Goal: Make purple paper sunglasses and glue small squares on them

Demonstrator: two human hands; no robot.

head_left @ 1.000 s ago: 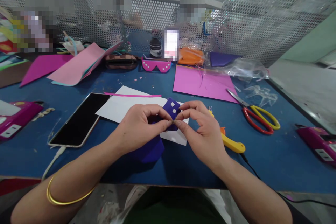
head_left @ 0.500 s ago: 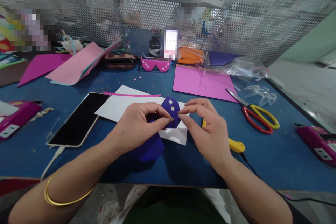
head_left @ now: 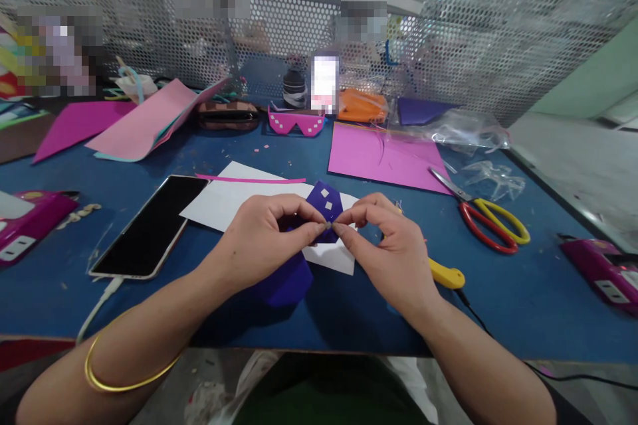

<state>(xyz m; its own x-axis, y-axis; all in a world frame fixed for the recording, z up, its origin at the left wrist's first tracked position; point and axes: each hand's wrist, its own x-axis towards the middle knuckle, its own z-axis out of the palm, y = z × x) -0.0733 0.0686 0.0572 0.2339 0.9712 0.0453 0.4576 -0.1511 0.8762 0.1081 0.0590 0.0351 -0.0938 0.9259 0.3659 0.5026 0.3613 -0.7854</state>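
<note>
A dark purple glasses-shaped cutout (head_left: 323, 196) lies partly over a white sheet (head_left: 219, 202), with small white squares on its far lens part. My left hand (head_left: 274, 229) covers its middle, and the other lens part (head_left: 286, 282) shows below that hand. Thumb and forefinger of my left hand are pinched over the cutout around a tiny pale piece, too small to name. My right hand (head_left: 386, 246) is also closed in a pinch, its fingertips meeting the left ones at that piece. A yellow-handled corded tool (head_left: 447, 275) lies partly hidden behind my right hand.
Red-and-yellow scissors (head_left: 491, 222) lie right, beside a pink sheet (head_left: 389, 156). Pink cutout glasses (head_left: 296, 122) with white squares stand at the back. A charging phone (head_left: 152, 229) and a pink strip (head_left: 252, 180) are left. Magenta devices (head_left: 37, 219) sit at both sides; perforated metal panel (head_left: 284, 26) behind.
My right hand has moved left and slightly down, so its fingertips now meet those of my left hand. My left hand has stayed in place over the purple cutout.
</note>
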